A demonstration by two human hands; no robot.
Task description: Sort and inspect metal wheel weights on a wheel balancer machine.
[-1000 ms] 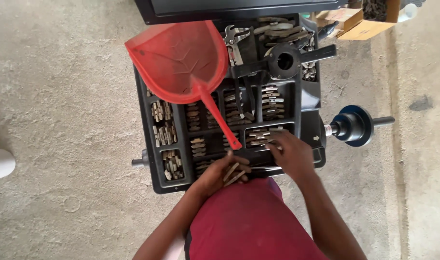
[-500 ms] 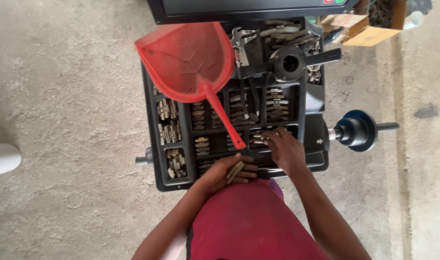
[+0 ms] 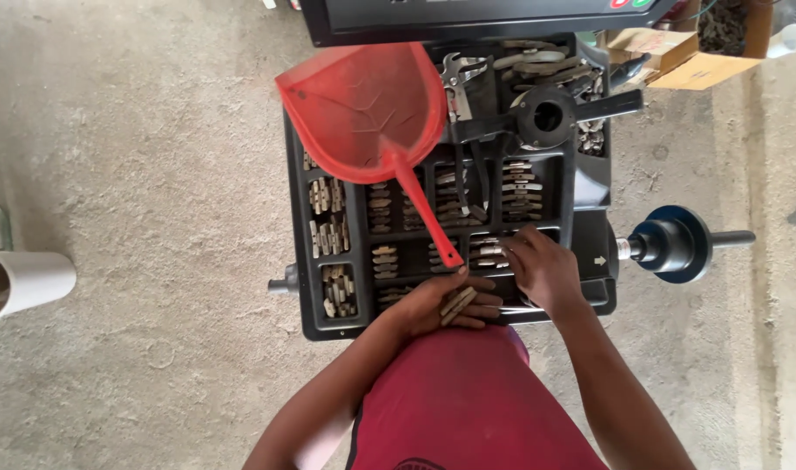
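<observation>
Your two hands work over the near compartments of a black wheel-weight tray (image 3: pixel 298 218).

Your left hand (image 3: pixel 437 305) lies palm up at the tray's near edge, forearm angling in from lower left, fingers loosely cupped and holding a few grey clip-on wheel weights (image 3: pixel 457 302) across the palm. Your right hand (image 3: pixel 542 270) comes in from the lower right, wrist bent, fingers pressed together and dipped into the compartment of weights (image 3: pixel 487 252) just beside the tip of the red dustpan's (image 3: pixel 363 109) handle; whether it pinches a weight, you cannot tell. A blue-flanged machine shaft (image 3: pixel 677 244) sticks out to your right.
</observation>
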